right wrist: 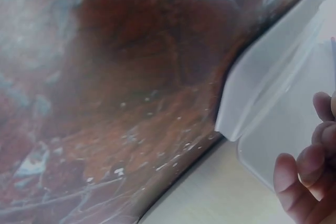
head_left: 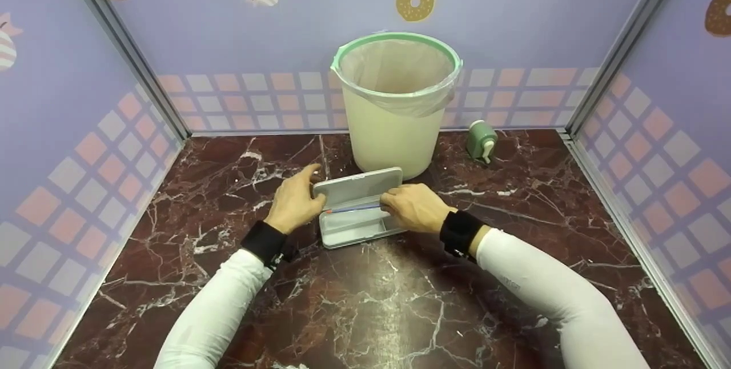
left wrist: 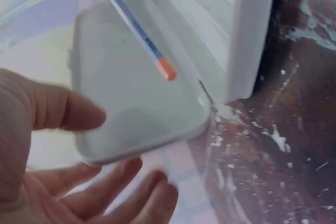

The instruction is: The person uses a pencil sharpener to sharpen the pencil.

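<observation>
A pale grey pencil case (head_left: 349,236) lies on the table with its lid (head_left: 360,185) tilted up at the back. Between finger and thumb my right hand (head_left: 420,207) pinches a blue pencil (head_left: 355,208), holding it level over the case with its orange end (left wrist: 166,70) pointing left. The right fingertips (right wrist: 311,162) show close to the lid in the right wrist view. At the lid's left end is my left hand (head_left: 293,200), its thumb on the inner side and its spread fingers (left wrist: 118,182) beyond the edge, not closed round it.
A cream bin (head_left: 394,135) with a green rim and a clear liner stands right behind the case. Back right, a green pencil sharpener with a crank (head_left: 481,140) sits near the wall. Patterned panels (head_left: 245,20) enclose the dark red marble table (head_left: 365,312).
</observation>
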Available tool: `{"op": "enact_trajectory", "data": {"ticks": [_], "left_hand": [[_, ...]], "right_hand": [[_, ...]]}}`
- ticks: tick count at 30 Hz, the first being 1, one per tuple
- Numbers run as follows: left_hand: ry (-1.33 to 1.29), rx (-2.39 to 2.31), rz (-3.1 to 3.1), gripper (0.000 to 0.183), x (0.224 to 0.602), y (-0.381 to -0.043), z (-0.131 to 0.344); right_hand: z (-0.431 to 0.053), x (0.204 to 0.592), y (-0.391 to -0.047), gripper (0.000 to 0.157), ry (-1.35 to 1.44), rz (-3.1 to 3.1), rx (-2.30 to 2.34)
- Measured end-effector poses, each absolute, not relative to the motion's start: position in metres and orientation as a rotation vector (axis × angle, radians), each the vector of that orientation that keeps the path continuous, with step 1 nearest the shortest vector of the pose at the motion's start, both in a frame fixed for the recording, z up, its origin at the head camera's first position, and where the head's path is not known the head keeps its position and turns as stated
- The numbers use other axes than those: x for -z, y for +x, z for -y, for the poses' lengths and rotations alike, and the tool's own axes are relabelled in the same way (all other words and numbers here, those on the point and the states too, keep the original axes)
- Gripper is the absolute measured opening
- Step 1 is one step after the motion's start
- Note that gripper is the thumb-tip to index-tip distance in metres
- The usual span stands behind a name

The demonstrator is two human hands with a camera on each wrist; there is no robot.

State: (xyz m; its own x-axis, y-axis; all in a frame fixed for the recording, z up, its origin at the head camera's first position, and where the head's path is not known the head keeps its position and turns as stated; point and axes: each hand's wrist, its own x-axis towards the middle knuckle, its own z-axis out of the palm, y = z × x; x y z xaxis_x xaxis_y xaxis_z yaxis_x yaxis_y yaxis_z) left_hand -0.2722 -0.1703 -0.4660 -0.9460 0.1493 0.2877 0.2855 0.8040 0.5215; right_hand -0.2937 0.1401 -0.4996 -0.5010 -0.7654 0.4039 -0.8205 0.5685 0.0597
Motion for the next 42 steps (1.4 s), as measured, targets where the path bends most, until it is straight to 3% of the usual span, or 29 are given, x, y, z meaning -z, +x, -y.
{"op": "enact_trajectory", "data": {"ticks": [7, 18, 42], "left_hand": [[-0.395, 0.766, 2.552, 0.055, 0.459, -0.259, 0.157], [-0.756, 0.744, 2.369, 0.018, 0.459, -0.245, 0.131], [-0.927, 0.715, 2.497, 0.012, 0.472, -0.242, 0.115]], "right_hand": [[-0.140, 0.496, -0.290, 0.016, 1.306, 2.367, -0.226], [-0.136, 0.488, -0.281, 0.012, 1.343, 2.312, -0.343], [-0.133, 0.480, -0.278, 0.014, 1.328, 2.244, -0.458]]}}
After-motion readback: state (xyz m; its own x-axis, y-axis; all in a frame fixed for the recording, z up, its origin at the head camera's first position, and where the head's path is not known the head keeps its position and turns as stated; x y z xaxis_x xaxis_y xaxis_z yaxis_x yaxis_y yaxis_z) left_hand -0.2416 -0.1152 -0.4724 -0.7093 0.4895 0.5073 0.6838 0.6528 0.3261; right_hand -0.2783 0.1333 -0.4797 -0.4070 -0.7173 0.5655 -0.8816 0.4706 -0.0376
